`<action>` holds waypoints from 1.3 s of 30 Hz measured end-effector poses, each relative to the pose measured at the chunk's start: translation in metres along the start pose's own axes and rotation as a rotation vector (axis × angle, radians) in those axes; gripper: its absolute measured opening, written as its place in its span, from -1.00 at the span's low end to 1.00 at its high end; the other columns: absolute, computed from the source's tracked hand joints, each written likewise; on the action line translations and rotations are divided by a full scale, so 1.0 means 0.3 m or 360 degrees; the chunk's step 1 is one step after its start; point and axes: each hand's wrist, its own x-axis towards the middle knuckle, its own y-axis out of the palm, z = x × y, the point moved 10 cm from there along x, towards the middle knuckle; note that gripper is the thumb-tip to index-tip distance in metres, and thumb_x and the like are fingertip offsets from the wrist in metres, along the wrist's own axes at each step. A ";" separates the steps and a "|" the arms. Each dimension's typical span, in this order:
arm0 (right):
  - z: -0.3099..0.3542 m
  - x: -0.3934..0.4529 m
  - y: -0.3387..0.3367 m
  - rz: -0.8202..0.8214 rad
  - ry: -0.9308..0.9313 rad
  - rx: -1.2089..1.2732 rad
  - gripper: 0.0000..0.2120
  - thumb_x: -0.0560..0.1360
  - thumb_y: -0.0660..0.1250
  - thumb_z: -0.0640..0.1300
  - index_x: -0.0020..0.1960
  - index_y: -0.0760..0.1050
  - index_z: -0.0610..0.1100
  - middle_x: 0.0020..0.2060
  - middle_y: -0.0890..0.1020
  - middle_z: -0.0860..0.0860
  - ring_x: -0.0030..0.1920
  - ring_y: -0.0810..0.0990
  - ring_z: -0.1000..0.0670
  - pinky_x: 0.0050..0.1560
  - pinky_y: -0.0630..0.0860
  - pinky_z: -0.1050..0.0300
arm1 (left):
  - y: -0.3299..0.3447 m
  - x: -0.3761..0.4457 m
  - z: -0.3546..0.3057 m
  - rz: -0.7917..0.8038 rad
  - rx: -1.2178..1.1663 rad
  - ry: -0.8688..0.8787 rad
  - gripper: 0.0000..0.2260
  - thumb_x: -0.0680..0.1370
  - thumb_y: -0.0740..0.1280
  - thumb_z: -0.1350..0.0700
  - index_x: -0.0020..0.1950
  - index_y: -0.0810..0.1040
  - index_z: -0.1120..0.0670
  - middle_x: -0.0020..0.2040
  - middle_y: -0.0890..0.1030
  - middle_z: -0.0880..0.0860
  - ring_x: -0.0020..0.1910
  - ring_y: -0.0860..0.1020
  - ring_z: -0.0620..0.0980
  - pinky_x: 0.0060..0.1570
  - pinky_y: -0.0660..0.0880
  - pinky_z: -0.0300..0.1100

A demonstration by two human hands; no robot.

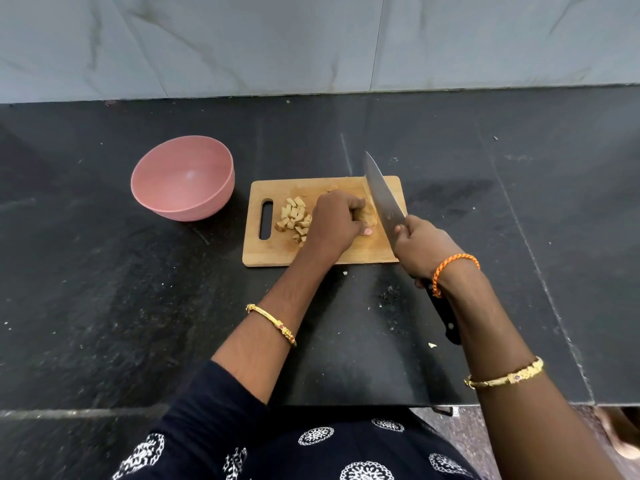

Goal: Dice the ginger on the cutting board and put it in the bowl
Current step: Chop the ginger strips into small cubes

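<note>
A wooden cutting board (367,252) with a handle slot lies on the black counter. Several diced ginger cubes (293,216) are piled on its left half. My left hand (337,220) holds the uncut ginger piece (370,216) down, fingers curled over it. My right hand (420,245) grips a large knife by its black handle. The steel knife blade (382,194) is tilted up, just right of the ginger piece. An empty pink bowl (183,178) stands left of the board.
The black stone counter (104,289) runs wide on both sides, with small crumbs near its front. A grey tiled wall (311,43) rises behind it. The counter's front edge is close to my body.
</note>
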 end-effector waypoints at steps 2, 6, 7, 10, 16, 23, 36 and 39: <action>0.009 0.008 0.004 0.0006 -0.0013 0.0008 -0.79 0.60 0.03 -0.07 0.08 0.37 -0.14 0.08 0.51 -0.26 -0.14 0.46 -0.13 -0.25 0.47 0.07 | -0.002 0.000 -0.001 -0.0005 -0.0001 0.0004 -0.50 0.27 0.56 0.21 0.19 0.57 0.20 0.05 0.64 0.13 0.00 0.58 0.07 0.08 0.51 -0.10; 0.021 0.023 0.017 0.0033 -0.0029 -0.0014 -0.71 0.61 0.02 -0.08 0.23 0.36 -0.16 0.00 0.47 -0.19 -0.25 0.44 -0.06 -0.31 0.44 0.13 | -0.002 0.003 0.002 0.0005 -0.0001 -0.0009 -0.50 0.27 0.57 0.21 0.19 0.57 0.20 0.06 0.63 0.12 0.00 0.58 0.07 0.10 0.51 -0.07; 0.023 0.026 0.018 0.0040 -0.0030 -0.0025 -0.71 0.61 0.02 -0.08 0.25 0.36 -0.16 -0.01 0.45 -0.17 -0.26 0.43 -0.05 -0.35 0.41 0.16 | -0.001 0.003 0.002 0.0006 -0.0001 -0.0007 -0.50 0.27 0.57 0.20 0.19 0.57 0.19 0.06 0.63 0.12 0.00 0.58 0.07 0.10 0.51 -0.07; 0.027 0.033 0.021 0.0052 -0.0027 -0.0100 -0.70 0.61 0.02 -0.09 0.28 0.33 -0.16 -0.03 0.43 -0.16 -0.17 0.46 -0.11 -0.32 0.42 0.15 | 0.001 0.004 0.003 0.0018 0.0010 -0.0011 -0.49 0.27 0.57 0.19 0.19 0.57 0.19 0.05 0.63 0.12 0.00 0.57 0.07 0.10 0.50 -0.07; 0.058 0.033 0.013 0.0044 -0.0016 -0.0332 -0.69 0.58 0.09 -0.13 0.29 0.29 -0.18 -0.06 0.39 -0.15 -0.06 0.51 -0.18 -0.03 0.54 -0.03 | 0.005 0.011 -0.005 0.0023 0.0061 0.0026 -0.50 0.28 0.56 0.19 0.19 0.57 0.18 0.04 0.63 0.12 0.01 0.56 0.07 0.07 0.50 -0.08; 0.026 0.005 0.043 0.0087 0.0011 -0.0335 -0.69 0.56 0.12 -0.18 0.29 0.28 -0.17 0.00 0.41 -0.19 0.01 0.52 -0.21 0.03 0.55 -0.06 | -0.005 0.000 -0.022 -0.0034 0.0100 0.0077 -0.54 0.29 0.55 0.19 0.17 0.59 0.18 0.00 0.64 0.12 -0.07 0.54 0.03 0.00 0.47 -0.15; -0.153 -0.242 0.045 0.0147 0.0009 -0.0157 -0.83 0.62 0.02 -0.05 -0.06 0.30 -0.09 -0.16 0.51 -0.19 -0.35 0.43 -0.08 -0.36 0.38 0.15 | -0.012 -0.005 -0.011 -0.0056 0.0009 0.0053 -0.56 0.25 0.57 0.23 0.11 0.61 0.23 -0.01 0.67 0.13 -0.10 0.57 -0.01 0.02 0.50 -0.17; -0.110 -0.174 -0.004 0.0031 -0.0054 -0.0118 -0.82 0.61 0.03 -0.04 -0.02 0.34 -0.10 -0.15 0.54 -0.19 -0.35 0.43 -0.09 -0.34 0.39 0.16 | -0.010 -0.008 -0.003 -0.0054 -0.0031 0.0014 -0.51 0.24 0.58 0.22 0.14 0.59 0.23 0.05 0.66 0.13 -0.04 0.60 0.01 0.06 0.51 -0.17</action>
